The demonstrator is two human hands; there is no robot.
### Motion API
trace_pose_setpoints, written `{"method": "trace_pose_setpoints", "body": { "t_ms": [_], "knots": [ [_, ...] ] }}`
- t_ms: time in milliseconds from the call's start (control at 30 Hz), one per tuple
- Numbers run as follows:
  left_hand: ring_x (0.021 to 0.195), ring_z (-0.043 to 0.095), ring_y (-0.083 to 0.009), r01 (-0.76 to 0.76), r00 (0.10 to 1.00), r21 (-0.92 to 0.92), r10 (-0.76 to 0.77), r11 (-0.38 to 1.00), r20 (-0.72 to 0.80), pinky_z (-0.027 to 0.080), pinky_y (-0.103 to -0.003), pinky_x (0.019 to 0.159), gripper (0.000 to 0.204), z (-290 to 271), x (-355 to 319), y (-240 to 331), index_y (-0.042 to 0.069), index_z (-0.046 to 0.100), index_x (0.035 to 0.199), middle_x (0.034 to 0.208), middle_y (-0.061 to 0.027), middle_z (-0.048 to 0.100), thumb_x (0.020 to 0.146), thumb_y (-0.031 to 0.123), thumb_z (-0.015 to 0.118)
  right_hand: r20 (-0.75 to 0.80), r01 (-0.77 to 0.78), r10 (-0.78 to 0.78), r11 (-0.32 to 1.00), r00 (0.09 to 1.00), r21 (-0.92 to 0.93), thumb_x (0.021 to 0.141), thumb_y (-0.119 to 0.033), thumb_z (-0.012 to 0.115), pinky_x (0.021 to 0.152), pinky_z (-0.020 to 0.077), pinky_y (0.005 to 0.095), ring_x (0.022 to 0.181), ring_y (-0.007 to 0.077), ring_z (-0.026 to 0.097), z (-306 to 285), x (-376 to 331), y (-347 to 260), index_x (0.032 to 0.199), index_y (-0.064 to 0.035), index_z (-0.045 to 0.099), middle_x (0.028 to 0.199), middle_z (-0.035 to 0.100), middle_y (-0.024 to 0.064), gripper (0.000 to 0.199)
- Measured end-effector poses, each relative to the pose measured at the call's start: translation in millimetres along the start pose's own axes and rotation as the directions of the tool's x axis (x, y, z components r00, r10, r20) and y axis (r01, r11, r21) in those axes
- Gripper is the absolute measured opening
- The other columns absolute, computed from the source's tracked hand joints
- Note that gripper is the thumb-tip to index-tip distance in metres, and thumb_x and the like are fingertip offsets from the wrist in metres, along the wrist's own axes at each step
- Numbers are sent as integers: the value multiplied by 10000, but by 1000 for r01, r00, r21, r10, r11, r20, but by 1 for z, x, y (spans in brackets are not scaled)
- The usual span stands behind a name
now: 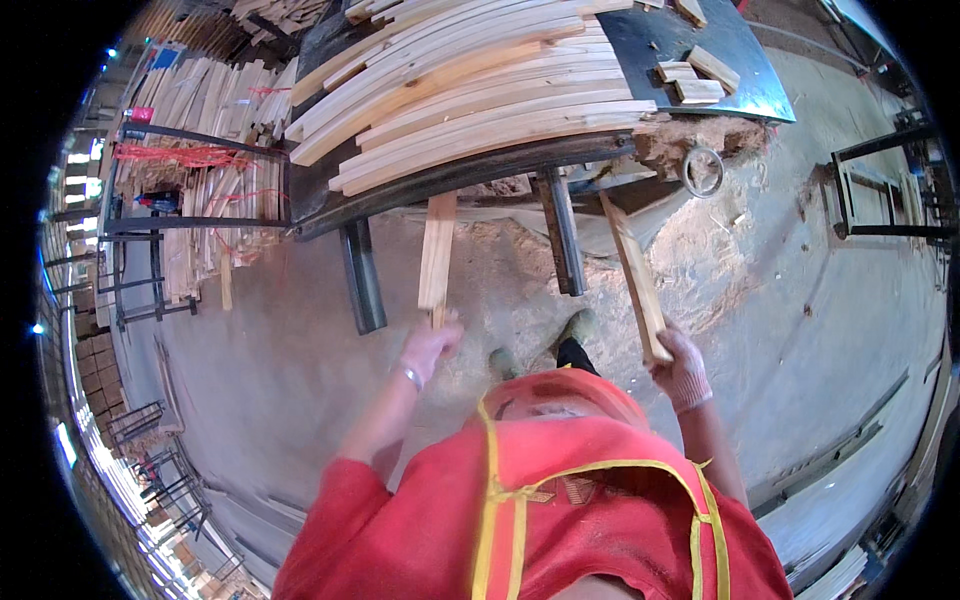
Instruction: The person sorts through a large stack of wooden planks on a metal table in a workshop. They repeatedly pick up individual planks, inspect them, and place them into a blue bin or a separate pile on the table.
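My left hand [432, 348], with a light band at its wrist, is closed round the near end of a pale wooden strip [437, 250]. That strip points away from me, and its far end passes below the dark table edge. In a light work glove, my right hand [682, 370] grips the near end of a second wooden strip [634, 272], which slants up and to the left toward the table. Both strips are held apart, one on either side of my body. Beyond them, a broad stack of long wooden strips [480, 90] lies on the dark metal table [690, 35].
Short wood offcuts [698, 90] lie on the table's right part. Two dark metal legs or rails [362, 275] jut toward me. Below are a handwheel [702, 172] and heaped sawdust [665, 145]. A rack of strips [210, 190] stands left, a metal frame [890, 185] right.
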State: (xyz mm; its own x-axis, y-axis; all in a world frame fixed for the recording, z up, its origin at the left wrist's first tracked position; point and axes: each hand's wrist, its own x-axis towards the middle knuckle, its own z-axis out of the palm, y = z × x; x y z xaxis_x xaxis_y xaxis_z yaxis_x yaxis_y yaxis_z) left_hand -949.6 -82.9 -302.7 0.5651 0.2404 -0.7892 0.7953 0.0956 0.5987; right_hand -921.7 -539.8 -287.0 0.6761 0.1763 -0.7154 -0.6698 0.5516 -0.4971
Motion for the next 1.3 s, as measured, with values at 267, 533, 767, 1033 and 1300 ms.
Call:
{"method": "trace_pose_setpoints", "body": {
  "t_ms": [267, 533, 767, 1033, 1300],
  "knots": [
    [723, 584, -97, 31, 972, 334, -106, 942, 210, 479, -297, 614, 266, -93, -117, -81, 75, 665, 1147, 900, 4, 640, 912, 184, 726, 136, -231, 206, 949, 969, 213, 822, -224, 817, 810, 606, 404, 898, 257, 689, 23, -119, 73, 1411, -46, 511, 1086, 667, 104, 687],
    [913, 707, -236, -168, 983, 721, 166, 673, 74, 574, -353, 785, 483, -138, -165, -51, -50, 664, 1184, 1009, -142, 720, 983, 388, 683, 94, 127, -136, 987, 986, 96, 804, 9, 784, 920, 583, 415, 983, 264, 704, 72, -156, 112, 1368, -46, 530, 1114, 693, 103, 621],
    [847, 658, -154, -190, 850, -480, 388, 857, 357, 557, -315, 733, 291, -44, -111, 32, 52, 653, 1227, 964, -38, 683, 976, 192, 702, 155, 313, -305, 949, 940, -30, 822, -45, 803, 914, 562, 371, 1045, 213, 681, 100, -141, 71, 1339, -40, 557, 1116, 695, 75, 573],
    [1007, 663, -172, -508, 608, -362, 623, 781, 491, 573, -320, 803, 347, 130, -64, 238, 88, 617, 1311, 1114, -37, 685, 1015, 259, 676, 178, 440, -409, 874, 895, -206, 781, -52, 773, 952, 535, 339, 1043, 201, 669, 96, -100, -21, 1352, 7, 559, 1140, 688, 89, 613],
    [1044, 644, -171, -834, 551, 238, 718, 498, 425, 544, -327, 915, 599, 153, -70, 268, -12, 552, 1371, 1130, -103, 669, 920, 306, 784, 287, 339, -302, 937, 909, -87, 820, -110, 722, 968, 552, 387, 1059, 243, 672, 117, -50, -113, 1383, 5, 542, 1155, 673, 121, 602]
  ]
}}
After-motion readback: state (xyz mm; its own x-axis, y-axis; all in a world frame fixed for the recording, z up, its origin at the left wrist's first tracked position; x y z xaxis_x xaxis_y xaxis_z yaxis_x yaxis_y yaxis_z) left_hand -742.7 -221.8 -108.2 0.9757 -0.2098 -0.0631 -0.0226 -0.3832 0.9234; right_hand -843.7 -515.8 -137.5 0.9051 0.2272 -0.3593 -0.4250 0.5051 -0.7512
